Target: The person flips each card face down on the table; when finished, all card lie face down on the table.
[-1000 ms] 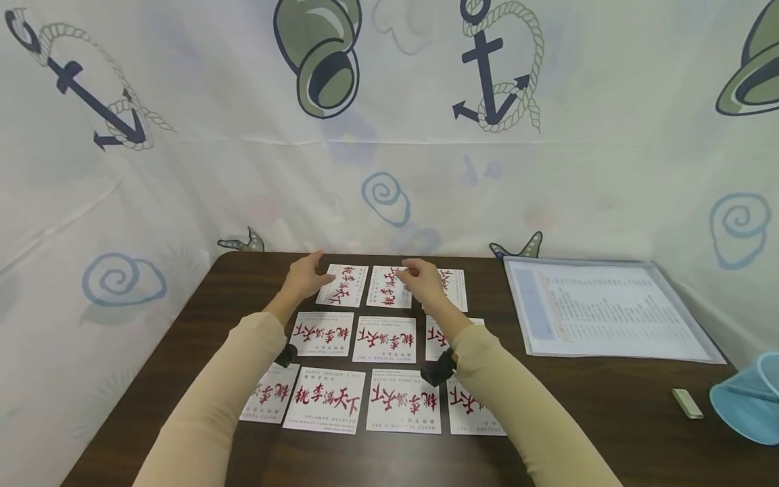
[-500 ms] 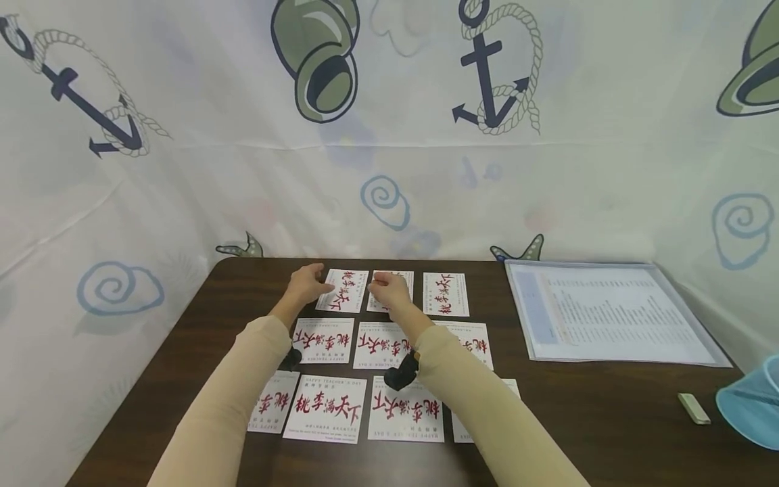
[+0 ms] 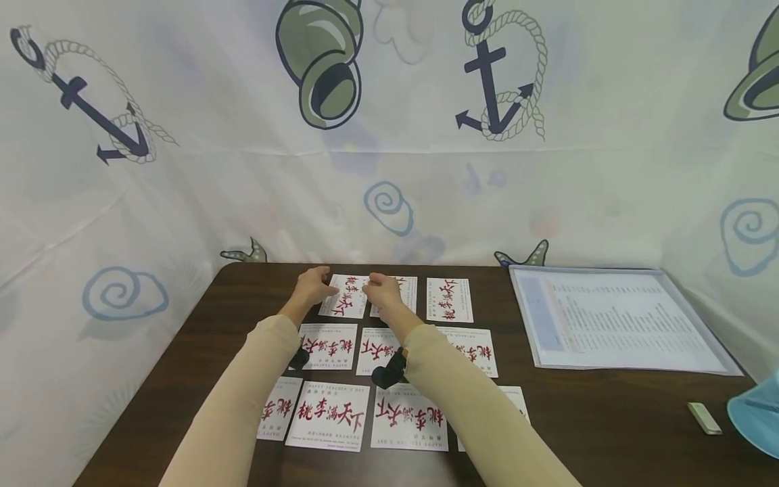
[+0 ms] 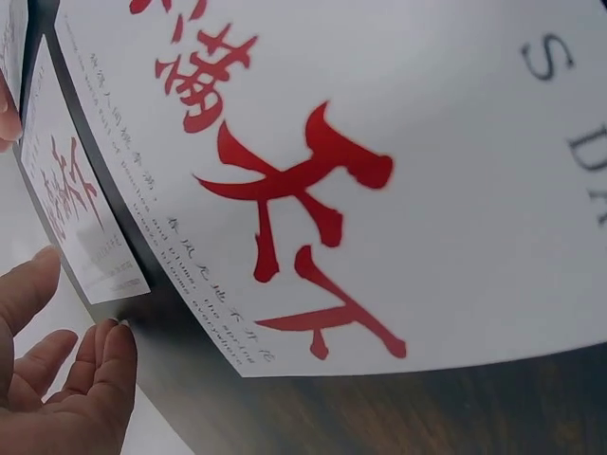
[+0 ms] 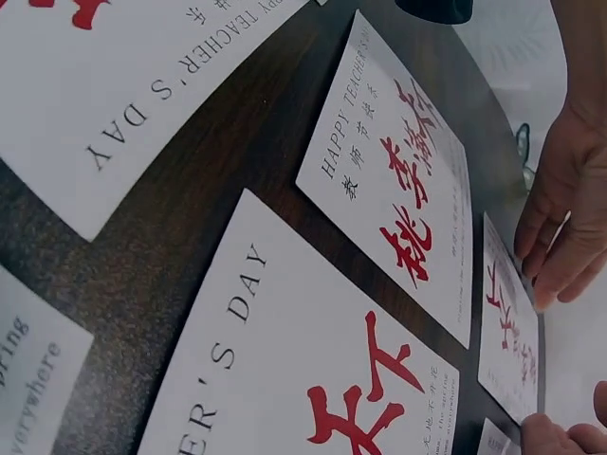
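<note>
Several white square cards with red Chinese characters lie in three rows on the dark table. At the far row's left card (image 3: 343, 296), my left hand (image 3: 312, 287) is at the left edge, fingers loosely bent and thumb over the margin. My right hand (image 3: 385, 294) is at that card's right edge, partly covering the far middle card (image 3: 408, 289). In the left wrist view the left hand (image 4: 66, 370) stands beside the card (image 4: 81, 204), thumb apart from the fingers. The right wrist view shows the right hand's fingertips (image 5: 560, 436) by the card's corner; whether they touch is unclear.
The far right card (image 3: 449, 299) and the nearer rows, such as one front card (image 3: 328, 416), lie flat below the forearms. A clear-covered printed sheet (image 3: 627, 318), a small pale green bar (image 3: 704, 418) and a blue container (image 3: 757, 416) are on the right. A patterned curtain (image 3: 274, 203) hangs behind.
My right hand has moved left from between the far middle and right cards to the far left card's right edge, uncovering the far right card. My left hand stays by the left edge.
</note>
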